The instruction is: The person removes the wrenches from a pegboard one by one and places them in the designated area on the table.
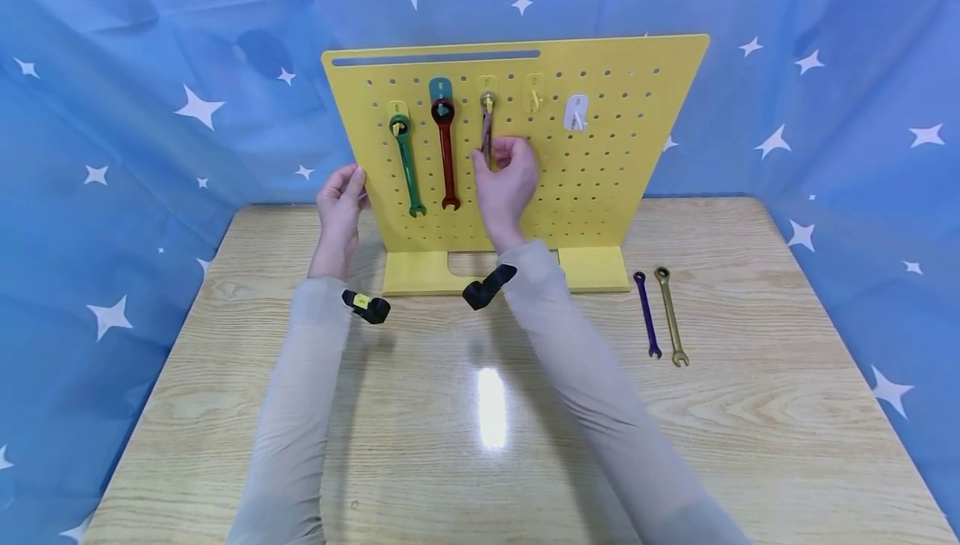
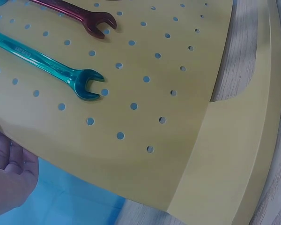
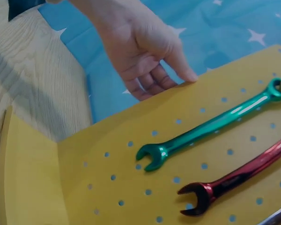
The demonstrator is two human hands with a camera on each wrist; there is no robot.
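A yellow pegboard point(image 1: 555, 195) stands upright, its left edge gripped by my left hand point(image 1: 340, 210), with the thumb at the front and fingers behind it. My right hand point(image 1: 510, 182) pinches the shaft of a silvery combination wrench point(image 1: 487, 124), whose ring end is at the third hook. Its lower end is hidden by the hand in the head view. To its left hang a red wrench point(image 1: 447, 153) and a green wrench point(image 1: 408, 166), ring ends up. In the right wrist view the left hand point(image 3: 147, 51) shows at the board's edge.
Right of the hanging wrenches are a yellow hook point(image 1: 535, 97) and a white hook point(image 1: 576, 114). On the wooden table point(image 1: 750, 445), right of the board, lie a purple wrench point(image 1: 647, 316) and a gold wrench point(image 1: 671, 317). A blue starred cloth point(image 1: 225, 53) hangs behind.
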